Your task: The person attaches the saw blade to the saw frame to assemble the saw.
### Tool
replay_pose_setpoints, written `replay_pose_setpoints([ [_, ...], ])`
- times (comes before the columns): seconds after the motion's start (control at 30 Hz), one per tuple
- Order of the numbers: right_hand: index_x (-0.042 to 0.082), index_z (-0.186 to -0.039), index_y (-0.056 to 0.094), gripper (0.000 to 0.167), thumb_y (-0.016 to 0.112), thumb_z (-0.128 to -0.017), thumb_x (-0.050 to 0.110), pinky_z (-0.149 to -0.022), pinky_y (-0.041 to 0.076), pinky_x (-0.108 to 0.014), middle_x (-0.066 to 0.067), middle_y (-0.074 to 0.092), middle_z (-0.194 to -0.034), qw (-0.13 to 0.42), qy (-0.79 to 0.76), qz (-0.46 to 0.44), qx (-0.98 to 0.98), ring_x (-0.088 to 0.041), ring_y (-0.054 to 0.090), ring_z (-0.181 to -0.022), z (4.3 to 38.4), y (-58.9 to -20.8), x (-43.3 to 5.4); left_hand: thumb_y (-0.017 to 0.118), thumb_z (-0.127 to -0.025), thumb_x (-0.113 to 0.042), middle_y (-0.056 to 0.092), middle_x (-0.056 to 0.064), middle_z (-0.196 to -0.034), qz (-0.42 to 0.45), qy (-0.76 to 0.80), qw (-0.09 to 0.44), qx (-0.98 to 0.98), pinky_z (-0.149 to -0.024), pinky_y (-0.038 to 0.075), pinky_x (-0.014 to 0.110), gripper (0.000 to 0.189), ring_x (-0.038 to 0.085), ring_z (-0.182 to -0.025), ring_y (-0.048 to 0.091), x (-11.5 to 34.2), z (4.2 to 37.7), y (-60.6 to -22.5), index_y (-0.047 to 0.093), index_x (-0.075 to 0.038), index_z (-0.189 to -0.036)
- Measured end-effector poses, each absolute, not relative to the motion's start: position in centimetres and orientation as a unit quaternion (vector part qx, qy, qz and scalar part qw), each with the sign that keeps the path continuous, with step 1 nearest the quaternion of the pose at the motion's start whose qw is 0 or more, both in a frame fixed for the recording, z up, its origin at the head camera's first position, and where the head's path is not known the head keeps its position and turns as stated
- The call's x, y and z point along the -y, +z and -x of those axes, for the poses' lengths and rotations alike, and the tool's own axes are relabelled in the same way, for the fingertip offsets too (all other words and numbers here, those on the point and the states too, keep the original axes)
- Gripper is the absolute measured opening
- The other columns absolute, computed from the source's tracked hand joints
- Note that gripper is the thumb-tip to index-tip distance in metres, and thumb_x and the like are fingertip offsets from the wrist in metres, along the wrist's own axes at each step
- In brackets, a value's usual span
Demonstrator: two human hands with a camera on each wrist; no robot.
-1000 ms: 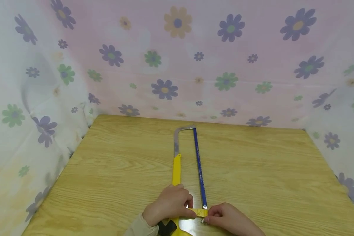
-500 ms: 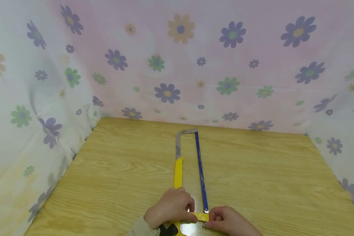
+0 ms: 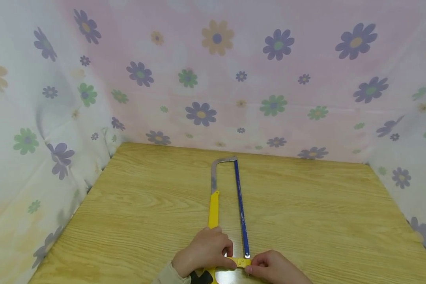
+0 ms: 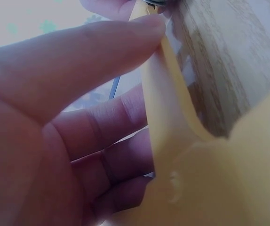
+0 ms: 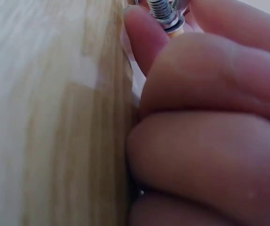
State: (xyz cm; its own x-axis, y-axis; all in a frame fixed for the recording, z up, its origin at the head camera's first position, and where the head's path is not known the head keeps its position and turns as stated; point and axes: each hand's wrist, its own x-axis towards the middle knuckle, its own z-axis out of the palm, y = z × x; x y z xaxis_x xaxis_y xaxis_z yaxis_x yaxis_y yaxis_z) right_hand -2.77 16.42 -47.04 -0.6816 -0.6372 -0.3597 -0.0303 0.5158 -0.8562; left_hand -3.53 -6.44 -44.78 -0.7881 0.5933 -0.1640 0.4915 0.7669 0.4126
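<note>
A hacksaw (image 3: 213,211) with a yellow and silver frame lies on the table, its bowed end pointing away from me. The blue blade (image 3: 240,207) runs along its right side. My left hand (image 3: 204,250) grips the frame near the handle, thumb along the short yellow arm (image 4: 165,94) and fingers curled behind it. At the near end of the blade, my right hand (image 3: 275,266) pinches the small metal wing nut at the arm's tip, mostly hidden by the fingers. The right wrist view shows a threaded bolt (image 5: 160,9) between thumb and fingers.
The wood-grain table (image 3: 323,213) extends on both sides of the hacksaw. Flowered cloth (image 3: 238,90) hangs along the back and both sides. A black part (image 3: 201,277) shows by the left wrist.
My right thumb and fingers have shifted around the wing nut, and the metal tip that stuck out below them is now mostly covered. The left hand keeps its grip; the head view has tilted slightly.
</note>
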Motion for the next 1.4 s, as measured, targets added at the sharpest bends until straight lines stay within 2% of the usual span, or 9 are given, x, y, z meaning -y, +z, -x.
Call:
replay_pose_setpoints([
  [0.6,0.016,-0.074,0.065,0.022,0.062,-0.080,0.037,-0.044,0.030,-0.019,0.008,0.050,-0.057,0.392,-0.456,0.169,-0.781,-0.006,0.042,-0.050,2.44,-46.93,-16.35,0.062,-0.070,-0.058,0.040,-0.020,-0.059,-0.293,0.184,0.149,-0.926,-0.056,0.028,0.021,0.025,0.001,-0.062,0.034,6.41,3.34,-45.10,0.056,-0.034,-0.066],
  [0.97,0.012,-0.077,0.056,0.023,0.065,-0.079,0.034,-0.041,0.027,-0.019,0.007,0.047,-0.057,0.378,-0.476,0.180,-0.773,-0.005,0.040,-0.047,2.72,-47.05,-16.51,0.062,-0.070,-0.058,0.041,-0.020,-0.059,-0.288,0.185,0.151,-0.927,-0.057,0.028,0.022,0.025,0.000,-0.062,0.034,6.38,3.57,-44.97,0.057,-0.034,-0.065],
  [1.17,0.012,-0.075,0.060,0.024,0.065,-0.079,0.036,-0.042,0.028,-0.019,0.006,0.048,-0.058,0.391,-0.477,0.157,-0.772,-0.007,0.041,-0.049,2.74,-47.31,-16.46,0.063,-0.070,-0.058,0.040,-0.020,-0.058,-0.293,0.183,0.145,-0.927,-0.057,0.028,0.021,0.025,0.000,-0.062,0.034,6.42,3.54,-44.83,0.057,-0.034,-0.065],
  [1.4,0.015,-0.074,0.064,0.024,0.062,-0.081,0.037,-0.045,0.031,-0.019,0.008,0.050,-0.059,0.378,-0.458,0.171,-0.786,-0.006,0.043,-0.051,2.92,-47.33,-16.34,0.063,-0.069,-0.058,0.040,-0.020,-0.058,-0.295,0.180,0.140,-0.928,-0.057,0.028,0.022,0.025,0.000,-0.062,0.034,6.50,3.53,-44.99,0.057,-0.035,-0.065],
])
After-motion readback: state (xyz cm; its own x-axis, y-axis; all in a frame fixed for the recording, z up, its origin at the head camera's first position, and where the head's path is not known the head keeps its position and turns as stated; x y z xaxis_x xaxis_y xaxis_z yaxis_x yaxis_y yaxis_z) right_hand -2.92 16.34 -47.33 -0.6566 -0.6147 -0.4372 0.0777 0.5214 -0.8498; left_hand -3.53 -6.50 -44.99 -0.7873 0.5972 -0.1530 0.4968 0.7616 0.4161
